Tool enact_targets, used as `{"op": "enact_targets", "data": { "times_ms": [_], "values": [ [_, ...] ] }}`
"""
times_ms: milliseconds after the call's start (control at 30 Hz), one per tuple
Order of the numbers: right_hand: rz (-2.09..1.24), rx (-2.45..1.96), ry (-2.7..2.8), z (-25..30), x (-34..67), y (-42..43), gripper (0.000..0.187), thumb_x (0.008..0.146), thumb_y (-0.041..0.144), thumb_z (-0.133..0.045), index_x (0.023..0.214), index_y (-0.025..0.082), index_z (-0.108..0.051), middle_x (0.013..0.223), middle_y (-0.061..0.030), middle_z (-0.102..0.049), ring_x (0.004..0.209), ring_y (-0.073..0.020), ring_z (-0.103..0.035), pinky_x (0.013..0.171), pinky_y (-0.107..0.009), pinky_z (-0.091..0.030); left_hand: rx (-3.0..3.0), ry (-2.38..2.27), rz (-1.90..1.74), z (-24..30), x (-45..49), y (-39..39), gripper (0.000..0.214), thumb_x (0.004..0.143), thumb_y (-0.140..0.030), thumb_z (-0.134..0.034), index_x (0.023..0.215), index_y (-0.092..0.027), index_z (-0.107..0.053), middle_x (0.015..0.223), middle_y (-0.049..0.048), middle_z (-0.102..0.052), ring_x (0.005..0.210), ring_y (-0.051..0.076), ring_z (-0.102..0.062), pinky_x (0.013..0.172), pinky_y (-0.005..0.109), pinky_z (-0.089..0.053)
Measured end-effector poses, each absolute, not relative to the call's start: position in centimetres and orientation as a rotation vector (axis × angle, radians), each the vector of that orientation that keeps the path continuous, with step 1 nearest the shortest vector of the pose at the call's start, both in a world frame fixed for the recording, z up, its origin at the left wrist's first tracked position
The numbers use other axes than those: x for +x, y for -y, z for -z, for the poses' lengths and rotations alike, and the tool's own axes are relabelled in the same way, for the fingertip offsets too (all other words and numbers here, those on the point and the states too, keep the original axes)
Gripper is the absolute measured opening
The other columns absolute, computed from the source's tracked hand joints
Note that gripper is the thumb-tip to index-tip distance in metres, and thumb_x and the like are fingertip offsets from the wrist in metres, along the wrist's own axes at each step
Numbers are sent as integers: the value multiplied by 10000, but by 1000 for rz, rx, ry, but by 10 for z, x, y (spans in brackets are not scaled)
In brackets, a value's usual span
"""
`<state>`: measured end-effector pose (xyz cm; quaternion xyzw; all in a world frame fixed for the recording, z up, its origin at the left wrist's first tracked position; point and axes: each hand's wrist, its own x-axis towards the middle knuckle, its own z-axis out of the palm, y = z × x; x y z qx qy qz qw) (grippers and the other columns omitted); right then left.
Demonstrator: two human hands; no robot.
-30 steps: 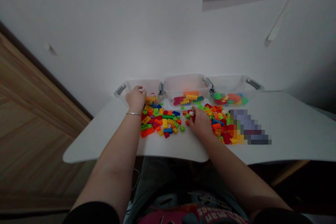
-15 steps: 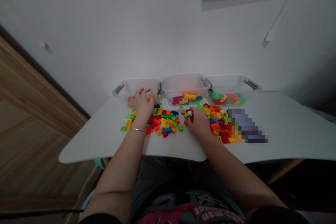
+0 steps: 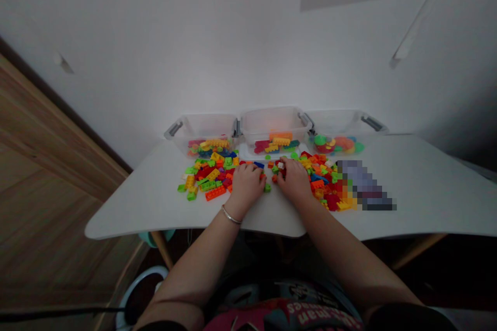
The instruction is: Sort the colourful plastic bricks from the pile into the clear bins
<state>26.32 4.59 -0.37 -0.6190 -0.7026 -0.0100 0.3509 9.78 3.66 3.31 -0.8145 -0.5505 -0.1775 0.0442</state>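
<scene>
- Your single view looks out from your head, facing forward and down.
- It sits close above your shirt, seen at the bottom centre of the frame.
- Farther off come your left hand and right hand just below centre, the table spanning mid-frame, the wall filling the top.

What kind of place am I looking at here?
Probably a room in a home, perhaps a play corner: colourful toy bricks lie loose on a white table, with three clear plastic bins lined up behind them.
</scene>
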Motion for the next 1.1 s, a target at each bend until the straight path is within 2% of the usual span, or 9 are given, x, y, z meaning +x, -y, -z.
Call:
{"op": "enact_targets", "data": {
  "times_ms": [267, 367, 533, 667, 867, 1100],
  "values": [
    [39, -1577, 1832, 3, 264, -46, 429, 811, 185, -507, 1229, 120, -578, 1147, -158, -655, 1109, -291, -556, 994, -445, -415, -2565, 1541, 632, -18, 97, -42, 255, 916, -329, -519, 1069, -245, -705, 1044, 68, -715, 1041, 254, -575, 1061, 460, -335],
    [51, -1524, 1887, 2, 264, -44, 357, 809, 200, -527, 1147, 163, -638, 1155, -129, -654, 1124, -285, -542, 1014, -441, -402, -2559, 1539, 651, -17, 97, -41, 263, 909, -308, -524, 1095, -233, -693, 1055, 71, -715, 1046, 251, -575, 1075, 457, -328],
    [99, -1458, 1988, -2, 262, -41, 260, 808, 281, -581, 1013, 185, -709, 1182, -107, -635, 1149, -277, -514, 1038, -442, -387, -2544, 1553, 644, -13, 97, -42, 274, 915, -304, -510, 1096, -205, -691, 1091, 84, -700, 1069, 255, -555, 1034, 442, -367],
    [115, -1468, 2056, -1, 260, -39, 304, 792, 289, -612, 1062, 198, -716, 1262, -109, -610, 1230, -296, -457, 1063, -480, -365, -2580, 1514, 614, -11, 97, -43, 286, 937, -262, -455, 1075, -191, -695, 1103, 92, -686, 1059, 247, -550, 996, 420, -393],
    [170, -1508, 2129, 3, 253, -41, 330, 822, 276, -619, 1133, 213, -706, 1393, -118, -540, 1300, -326, -405, 1094, -526, -316, -2472, 1672, 641, -17, 96, -40, 244, 896, -243, -509, 1023, -186, -709, 1033, 107, -685, 1030, 251, -553, 950, 408, -412],
    [164, -1531, 2119, 3, 251, -44, 248, 824, 285, -629, 1034, 191, -722, 1326, -114, -589, 1268, -317, -437, 1094, -492, -323, -2420, 1734, 610, -20, 96, -35, 244, 911, -286, -517, 1011, -198, -722, 1029, 83, -702, 997, 247, -565, 897, 388, -425]
  ]
}}
